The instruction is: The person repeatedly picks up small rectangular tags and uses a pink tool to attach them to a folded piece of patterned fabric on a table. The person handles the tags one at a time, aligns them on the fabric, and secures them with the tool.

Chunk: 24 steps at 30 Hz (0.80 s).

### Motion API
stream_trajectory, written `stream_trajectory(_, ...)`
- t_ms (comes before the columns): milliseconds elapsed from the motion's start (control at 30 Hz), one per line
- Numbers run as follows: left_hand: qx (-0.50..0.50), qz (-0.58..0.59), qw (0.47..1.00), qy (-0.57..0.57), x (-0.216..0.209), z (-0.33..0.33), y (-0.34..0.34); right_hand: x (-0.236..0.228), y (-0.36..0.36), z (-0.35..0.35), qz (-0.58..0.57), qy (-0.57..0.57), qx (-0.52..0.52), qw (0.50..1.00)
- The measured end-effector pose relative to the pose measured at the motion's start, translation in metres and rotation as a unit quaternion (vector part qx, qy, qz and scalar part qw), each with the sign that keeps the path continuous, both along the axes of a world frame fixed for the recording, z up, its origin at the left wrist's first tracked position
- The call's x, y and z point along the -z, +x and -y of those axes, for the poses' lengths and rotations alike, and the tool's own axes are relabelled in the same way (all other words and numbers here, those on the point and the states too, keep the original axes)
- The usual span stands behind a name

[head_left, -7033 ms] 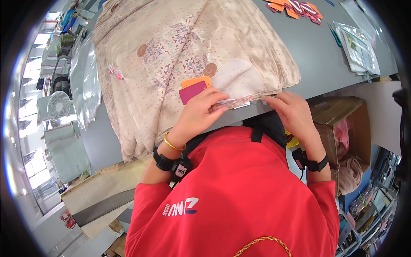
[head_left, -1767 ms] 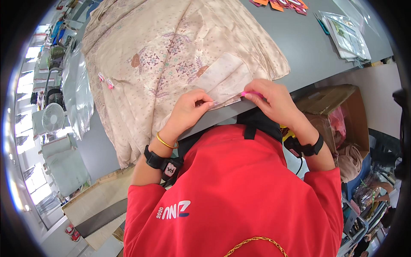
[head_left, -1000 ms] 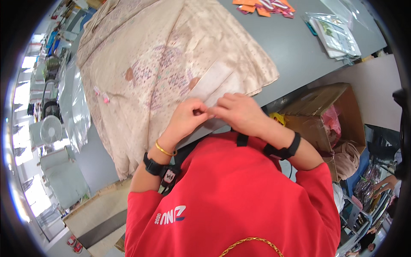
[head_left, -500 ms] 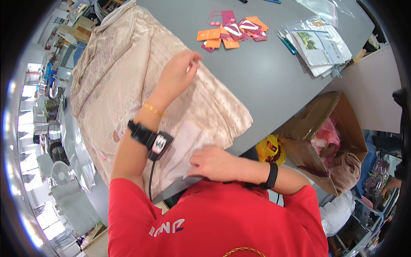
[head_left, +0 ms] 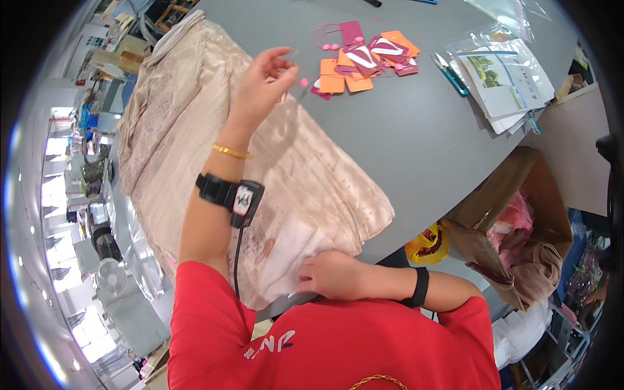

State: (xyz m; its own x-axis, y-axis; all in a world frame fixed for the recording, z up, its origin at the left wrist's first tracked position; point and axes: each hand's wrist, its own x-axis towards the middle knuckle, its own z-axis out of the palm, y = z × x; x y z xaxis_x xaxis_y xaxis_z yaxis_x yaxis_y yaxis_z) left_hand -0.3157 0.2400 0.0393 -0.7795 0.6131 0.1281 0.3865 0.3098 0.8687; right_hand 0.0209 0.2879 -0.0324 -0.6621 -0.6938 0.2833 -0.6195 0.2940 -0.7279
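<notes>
A folded beige garment, satiny and lightly patterned, lies on the grey table in front of me. My left hand is raised over its far right edge, fingers half curled and thumb apart from them. Beside the thumb is a small pink bead, and a faint thin strand shows by the fingertips. At the garment's near edge, my right hand is closed on a pale cloth layer, its thumb hidden. Orange and maroon hang tags with strings lie in a pile to the right of my left hand.
Teal-handled snips rest beside a stack of clear-bagged papers at the table's far right. Below the table's right edge stand an open cardboard box with pink and brown cloth and a yellow bag.
My left hand has moved farther away and slightly left, toward the tags, and its fingers have spread more. My right hand stays on the pale cloth. The whole view has shifted a little.
</notes>
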Motion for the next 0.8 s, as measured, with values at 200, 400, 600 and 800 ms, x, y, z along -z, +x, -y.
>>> stream_trajectory(200, -0.045, 0.177, 0.971, 0.154, -0.022, 0.146, 0.105, -0.008, 0.004, 0.000, 0.001, -0.009, 0.047, 0.999)
stream_trajectory(400, -0.118, 0.198, 0.973, -0.002, -0.002, 0.275, 0.232, -0.018, 0.006, 0.000, -0.023, -0.001, 0.074, 0.997)
stream_trajectory(600, -0.125, -0.221, 0.941, -0.224, -0.012, 0.287, 0.266, -0.024, 0.006, 0.002, 0.013, 0.018, 0.076, 0.997)
stream_trajectory(800, -0.048, -0.190, 0.957, -0.214, 0.017, 0.215, 0.229, -0.028, 0.008, 0.004, 0.034, 0.027, 0.090, 0.995)
